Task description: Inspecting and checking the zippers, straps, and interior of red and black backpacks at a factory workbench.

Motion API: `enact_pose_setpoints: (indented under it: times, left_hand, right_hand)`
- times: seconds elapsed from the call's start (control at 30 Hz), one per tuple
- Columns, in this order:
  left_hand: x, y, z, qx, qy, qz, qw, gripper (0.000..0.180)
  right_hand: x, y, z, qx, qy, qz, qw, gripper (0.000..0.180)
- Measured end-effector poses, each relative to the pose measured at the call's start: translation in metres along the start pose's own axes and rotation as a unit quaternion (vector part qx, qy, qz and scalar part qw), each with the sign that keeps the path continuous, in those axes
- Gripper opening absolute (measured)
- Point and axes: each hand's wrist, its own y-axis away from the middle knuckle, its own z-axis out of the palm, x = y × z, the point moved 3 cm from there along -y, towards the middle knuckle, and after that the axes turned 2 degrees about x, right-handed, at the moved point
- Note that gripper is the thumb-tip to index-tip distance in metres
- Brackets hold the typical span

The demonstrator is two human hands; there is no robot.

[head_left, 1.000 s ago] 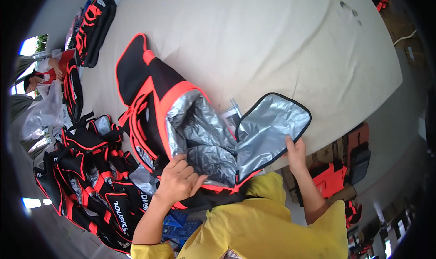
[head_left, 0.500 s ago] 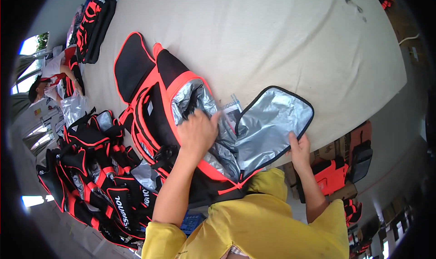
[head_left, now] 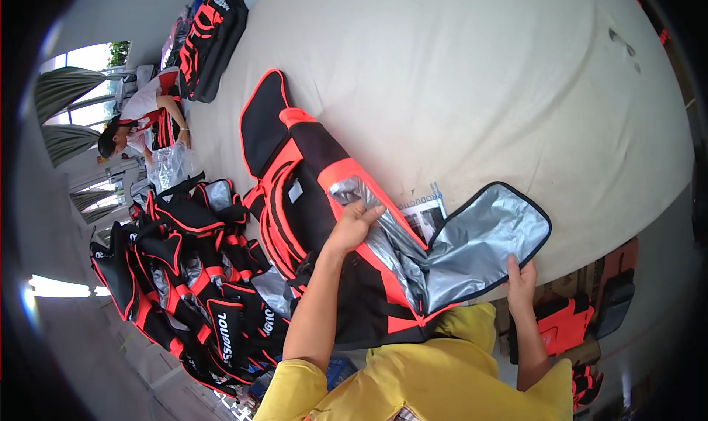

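A large black bag with orange-red trim (head_left: 343, 144) lies on the table in front of me, its silver-lined mouth pulled long and narrow. My left hand (head_left: 352, 230) is closed at the near rim of that mouth, thumb up, with some fingertips hidden against the lining. The bag's lid flap (head_left: 490, 240) is folded open to the right, silver side up with black edging. Its right edge is pinched between the thumb and fingers of my right hand (head_left: 521, 279). A printed sheet (head_left: 426, 218) lies partly hidden behind the bag's far rim.
Similar black and red bags (head_left: 199, 288) are heaped at the left. Another bag (head_left: 214, 45) lies on the pale table covering (head_left: 472, 74) at the far left. Beyond the heap, a co-worker (head_left: 147, 111) handles clear plastic (head_left: 171, 166). Red and black items (head_left: 564, 321) stand below the table's right edge.
My left hand has come back from inside the bag to its near rim. The mouth has narrowed. My right hand keeps hold of the flap. The whole view has shifted.
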Motion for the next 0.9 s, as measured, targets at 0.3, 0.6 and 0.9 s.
enact_pose_setpoints:
  times: [0.3, 0.6, 0.9]
  left_hand:
    - [-0.040, -0.030, -0.008, -0.019, 0.096, 0.043, 0.994, 0.017]
    - [0.044, 0.027, 0.027, 0.167, -0.217, 0.245, 0.930, 0.031]
    - [-0.008, 0.225, 0.007, 0.250, -0.204, 0.365, 0.873, 0.029]
  right_hand:
    - [-0.009, 0.006, 0.004, -0.002, -0.002, -0.011, 1.000, 0.028]
    - [-0.027, -0.003, 0.011, -0.005, -0.009, -0.041, 0.999, 0.027]
    - [-0.049, 0.035, 0.059, -0.114, -0.063, -0.094, 0.987, 0.039]
